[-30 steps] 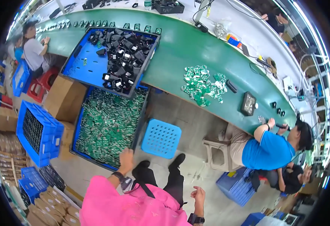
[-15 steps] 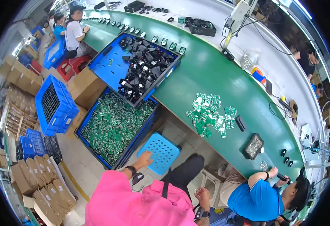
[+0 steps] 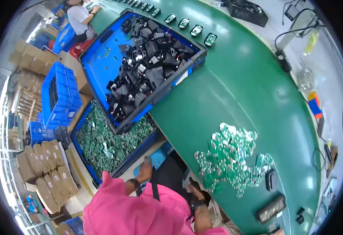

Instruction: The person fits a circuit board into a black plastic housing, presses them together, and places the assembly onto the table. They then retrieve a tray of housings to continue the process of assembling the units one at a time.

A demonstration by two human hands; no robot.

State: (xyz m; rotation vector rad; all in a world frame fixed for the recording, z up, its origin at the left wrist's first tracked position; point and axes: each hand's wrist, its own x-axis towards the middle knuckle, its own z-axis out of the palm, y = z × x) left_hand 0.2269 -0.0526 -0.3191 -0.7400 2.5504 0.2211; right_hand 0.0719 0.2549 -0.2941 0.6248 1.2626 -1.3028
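My left hand (image 3: 144,171) reaches down by the light blue plastic stool (image 3: 158,157), its fingers stretched out against it. Whether it touches or only hovers over the stool is hard to make out. Much of the stool is hidden by my dark-clad leg (image 3: 169,174). My right hand (image 3: 195,192) is low beside my other thigh, fingers apart and nothing in it. To its right, a heap of small green circuit boards (image 3: 230,158) lies on the green workbench (image 3: 234,90).
A blue crate (image 3: 101,62) of black plastic housings overhangs the bench, above a crate of green boards (image 3: 101,145). A black block (image 3: 271,180) and a dark box (image 3: 272,208) sit right of the heap. Housings (image 3: 184,22) line the far bench. Cartons (image 3: 58,184) stand left.
My view has moved closer to the bench and turned. My body is now over the stool, covering most of it. The co-worker in blue at the right has nearly left the view.
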